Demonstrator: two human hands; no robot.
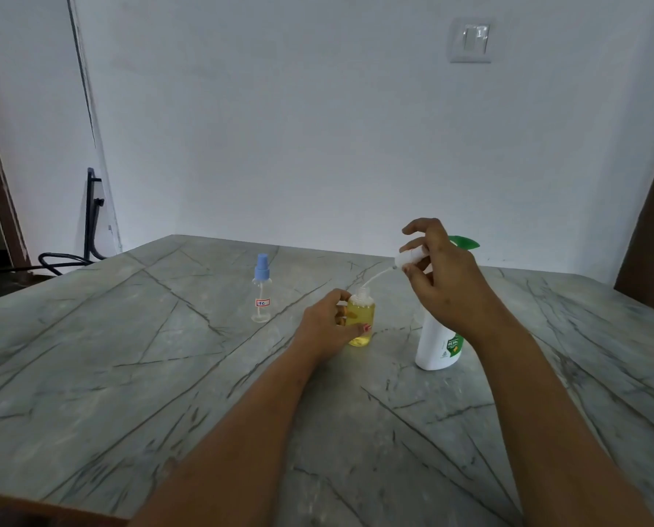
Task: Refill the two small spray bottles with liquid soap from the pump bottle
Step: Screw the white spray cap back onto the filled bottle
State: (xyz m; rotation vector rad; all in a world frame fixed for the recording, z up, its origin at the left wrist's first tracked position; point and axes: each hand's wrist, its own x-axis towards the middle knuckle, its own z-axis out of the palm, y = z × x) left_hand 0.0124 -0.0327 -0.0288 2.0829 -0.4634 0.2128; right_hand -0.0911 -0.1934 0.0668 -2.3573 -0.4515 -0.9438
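Note:
A small clear spray bottle (361, 317) full of yellow soap stands on the marble table (165, 374). My left hand (327, 327) grips its body. My right hand (437, 275) pinches its white spray cap (411, 257) up and to the right, and the cap's thin dip tube (374, 277) slants down to the open neck. A second small spray bottle (261, 289), clear and empty-looking, with a blue cap and a small label, stands to the left. The white pump bottle (437, 344) with a green pump head (466, 242) stands behind my right wrist, partly hidden.
The grey veined table ends at a white wall behind. A dark metal chair frame (89, 222) stands off the table's far left corner. A brown wooden panel (648, 230) leans at the right edge.

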